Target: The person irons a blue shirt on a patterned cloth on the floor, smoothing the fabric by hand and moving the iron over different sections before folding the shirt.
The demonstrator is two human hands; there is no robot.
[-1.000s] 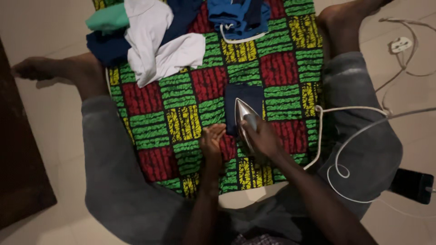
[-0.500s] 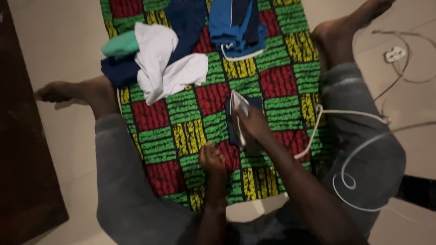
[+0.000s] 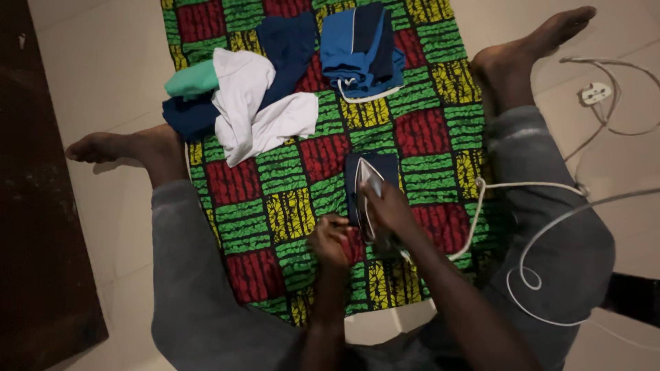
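The iron (image 3: 368,196) sits on a small dark blue cloth (image 3: 371,180) at the middle of the patterned cloth (image 3: 289,206) on the floor. The right hand (image 3: 388,209) wraps its fingers around the iron's handle. The left hand (image 3: 330,239), fingers curled together, presses the cloth at eight o'clock from it. A clothes pile (image 3: 240,103) lies toward eleven o'clock, folded blue garments (image 3: 361,48) toward twelve, and a white cord (image 3: 536,227) trails toward three.

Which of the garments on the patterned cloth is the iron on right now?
The small dark navy piece at the cloth's centre, under the iron held by the right hand. The folded blue stack and the white-and-teal pile lie farther away, untouched.
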